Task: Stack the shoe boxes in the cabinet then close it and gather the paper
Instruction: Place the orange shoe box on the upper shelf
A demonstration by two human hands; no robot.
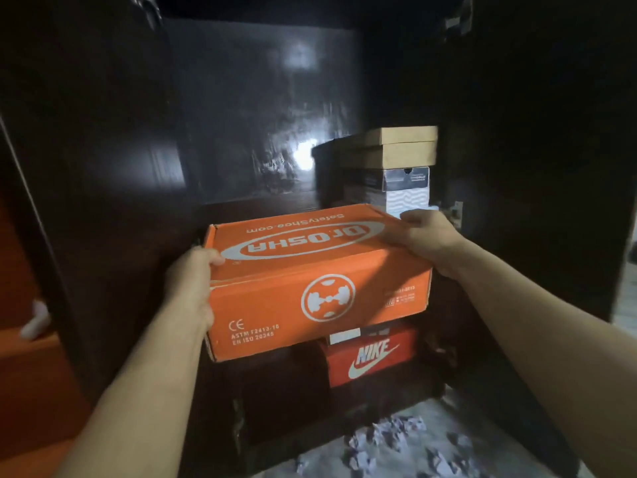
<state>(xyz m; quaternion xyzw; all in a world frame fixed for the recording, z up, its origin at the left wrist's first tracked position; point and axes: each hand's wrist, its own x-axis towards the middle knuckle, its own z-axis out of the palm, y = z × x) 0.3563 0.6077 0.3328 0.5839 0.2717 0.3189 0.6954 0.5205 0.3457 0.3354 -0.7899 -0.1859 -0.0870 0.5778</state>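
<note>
I hold a large orange Dr.OSHA shoe box in front of the open dark cabinet. My left hand grips its left end and my right hand grips its far right corner. Just under it, at the cabinet's bottom right, lies a red Nike box; whether the two touch I cannot tell. Behind, at the back right, stands a stack of boxes with two brown ones on top. Crumpled paper pieces lie scattered on the floor below.
The cabinet's left door and right door stand open on either side. An orange surface shows at the far left. The left half of the cabinet interior is dark and shows a glossy back wall.
</note>
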